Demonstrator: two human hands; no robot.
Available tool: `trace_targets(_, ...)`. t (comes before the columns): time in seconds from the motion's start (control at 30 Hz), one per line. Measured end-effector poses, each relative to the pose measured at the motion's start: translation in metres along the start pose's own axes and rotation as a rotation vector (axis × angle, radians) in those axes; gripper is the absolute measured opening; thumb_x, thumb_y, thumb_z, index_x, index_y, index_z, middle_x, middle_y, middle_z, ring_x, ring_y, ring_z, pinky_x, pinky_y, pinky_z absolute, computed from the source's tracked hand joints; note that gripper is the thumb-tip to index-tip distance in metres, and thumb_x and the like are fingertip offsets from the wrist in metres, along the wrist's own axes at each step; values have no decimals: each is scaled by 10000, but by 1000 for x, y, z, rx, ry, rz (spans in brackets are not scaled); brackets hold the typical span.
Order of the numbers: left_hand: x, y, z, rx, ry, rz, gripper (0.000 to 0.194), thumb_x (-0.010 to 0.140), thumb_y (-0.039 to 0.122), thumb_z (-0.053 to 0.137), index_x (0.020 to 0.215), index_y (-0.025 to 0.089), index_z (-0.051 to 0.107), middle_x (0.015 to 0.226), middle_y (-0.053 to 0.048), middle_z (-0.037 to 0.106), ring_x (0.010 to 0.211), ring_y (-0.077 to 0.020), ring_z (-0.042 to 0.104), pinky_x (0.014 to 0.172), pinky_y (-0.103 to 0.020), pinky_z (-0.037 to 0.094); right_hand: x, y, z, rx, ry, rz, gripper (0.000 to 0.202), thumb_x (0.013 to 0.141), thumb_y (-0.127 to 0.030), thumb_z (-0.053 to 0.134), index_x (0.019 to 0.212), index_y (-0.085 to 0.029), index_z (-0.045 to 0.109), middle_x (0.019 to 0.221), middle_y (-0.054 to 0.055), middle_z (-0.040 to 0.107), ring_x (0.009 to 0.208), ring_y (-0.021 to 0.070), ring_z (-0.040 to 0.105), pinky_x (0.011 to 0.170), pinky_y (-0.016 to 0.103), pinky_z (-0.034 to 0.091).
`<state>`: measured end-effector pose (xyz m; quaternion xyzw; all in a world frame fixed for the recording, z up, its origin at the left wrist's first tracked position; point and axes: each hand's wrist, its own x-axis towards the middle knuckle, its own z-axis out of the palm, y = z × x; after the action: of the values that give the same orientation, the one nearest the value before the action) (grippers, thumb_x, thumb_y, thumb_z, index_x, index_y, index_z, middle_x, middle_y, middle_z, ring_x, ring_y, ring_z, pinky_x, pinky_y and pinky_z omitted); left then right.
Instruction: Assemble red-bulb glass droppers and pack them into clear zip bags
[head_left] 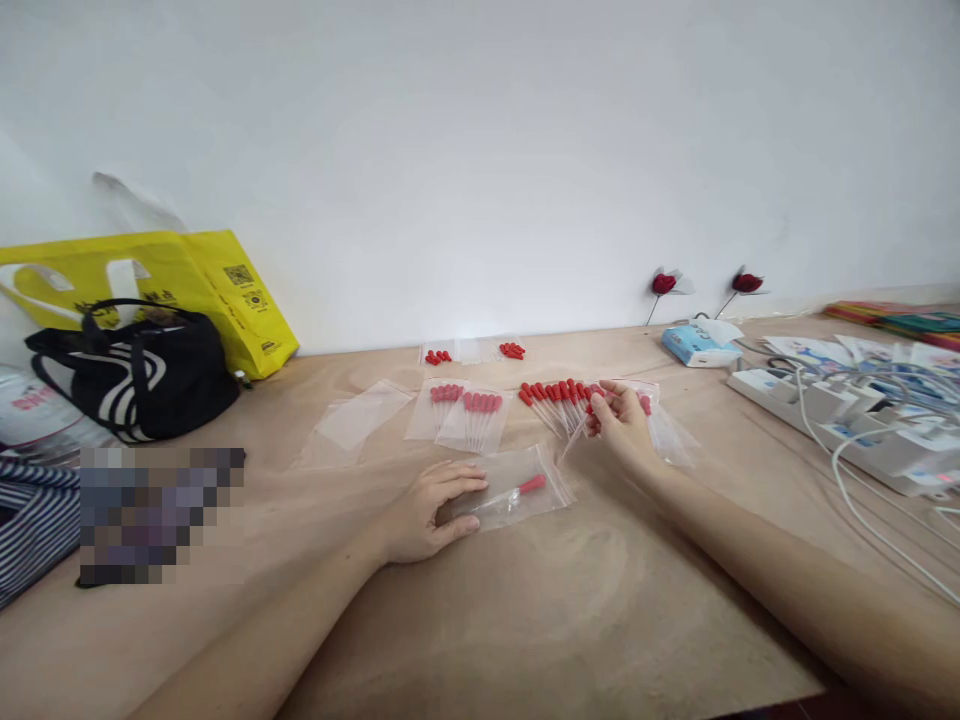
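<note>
My left hand [435, 508] rests on the table with thumb and fingers apart, its fingertips on the left end of a clear zip bag [551, 490]. In that bag lies one dropper [532, 484] with a red bulb. My right hand [624, 422] is closed, thumb and fingertips pinching a red-bulbed dropper whose clear tube points down and left. Beside its fingertips is a row of loose droppers [555, 393]. Two overlapping bags of droppers [480, 405] lie behind my left hand. Another bag [667, 430] is partly hidden behind my right hand.
Flat clear bags [356, 420] lie left of centre. Small bags with red bulbs [512, 350] are by the wall. On the left stand a black bag [180, 370] and a yellow bag [255, 290]. A tissue pack [697, 346] and a power strip [862, 440] with cables are right.
</note>
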<state>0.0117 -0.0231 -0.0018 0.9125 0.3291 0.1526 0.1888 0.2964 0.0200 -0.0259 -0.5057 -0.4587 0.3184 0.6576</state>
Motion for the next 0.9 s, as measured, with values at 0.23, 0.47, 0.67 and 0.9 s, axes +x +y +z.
trace_targets(0.23, -1, -3, 2, 8, -15, -25, 411, 794, 372, 501, 1184, 247, 466, 1247, -42, 487, 1186, -219, 388, 1001, -424, 302, -17, 5, 9, 207, 40, 203, 299, 653, -410, 586, 834, -227, 434, 628, -41, 493, 494, 97, 495, 461, 252, 448)
trace_targets(0.47, -2, -1, 1, 11, -6, -49, 514, 795, 365, 495, 1268, 241, 336, 1308, -55, 412, 1191, -224, 376, 987, -406, 323, -41, -2, 16, 164, -296, 345, 298, 591, -362, 679, 744, -199, 481, 613, -10, 568, 513, 116, 542, 491, 267, 464)
trace_targets(0.67, -2, 0, 1, 15, -1, -37, 499, 792, 361, 500, 1254, 246, 351, 1297, -56, 424, 1181, -231, 386, 978, -409, 330, -39, 2, 10, -239, -582, 110, 235, 626, -375, 662, 722, -174, 587, 552, -23, 521, 422, 80, 415, 404, 227, 352)
trace_targets(0.9, -2, -1, 2, 3, 2, -21, 490, 798, 366, 492, 1252, 249, 352, 1292, -52, 429, 1181, -226, 386, 982, -412, 324, -37, -2, 11, -499, -780, -278, 218, 791, -249, 470, 867, -219, 672, 915, 50, 572, 845, 152, 540, 775, 306, 420)
